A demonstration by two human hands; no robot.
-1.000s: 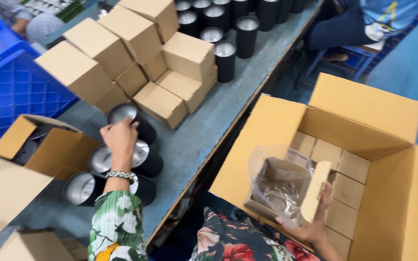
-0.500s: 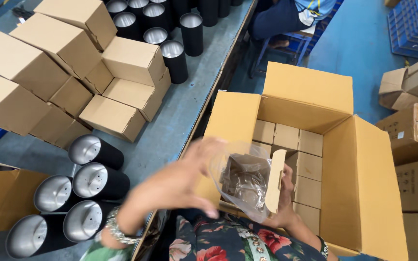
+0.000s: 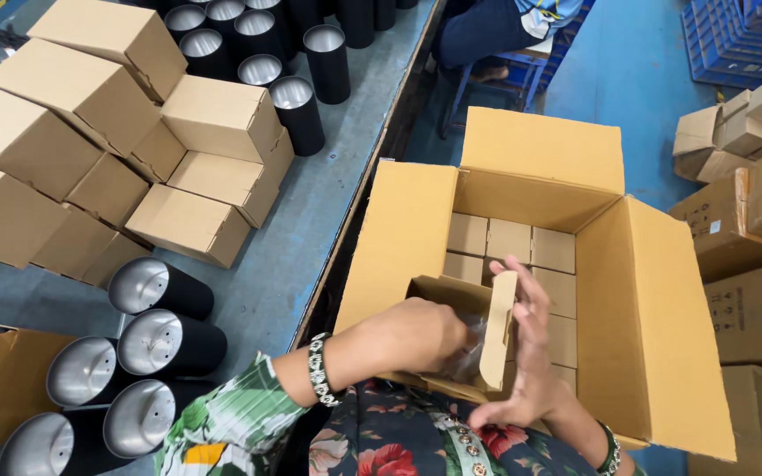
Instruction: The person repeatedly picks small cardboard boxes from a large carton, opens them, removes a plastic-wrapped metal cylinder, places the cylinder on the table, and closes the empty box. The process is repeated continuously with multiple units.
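Item: small open carton (image 3: 451, 339), brown card, held above our lap at the near edge of the big shipping box (image 3: 663, 317). Its mouth faces right; one end flap (image 3: 497, 330) stands upright, long axis near vertical, between our two hands.

Left hand (image 3: 416, 335): thrust into the carton mouth from the left, fingers curled inside among crinkled clear plastic wrap (image 3: 469, 353). We cannot tell what, if anything, they close on; the fingertips are hidden. This is the hand nearer the contents.

Right hand (image 3: 526, 353): flat and spread, fingers pointing up, palm touching the outer face of the flap, steadying it without gripping.

Outward count:
- Shipping box, one, four flaps open, packed with small cartons; we see roughly eight tops, the rest hidden.
- Worktable (image 3: 310, 220) to our left: black metal cylinders (image 3: 160, 289) lying on their sides near us, about five; more upright at the far end, about nine in view.
- Closed brown boxes (image 3: 222, 119) stacked on the table, about ten.
- Stacked cartons (image 3: 751, 203) on the blue floor at right, several.
- Another person's legs (image 3: 478, 31) at the far end.
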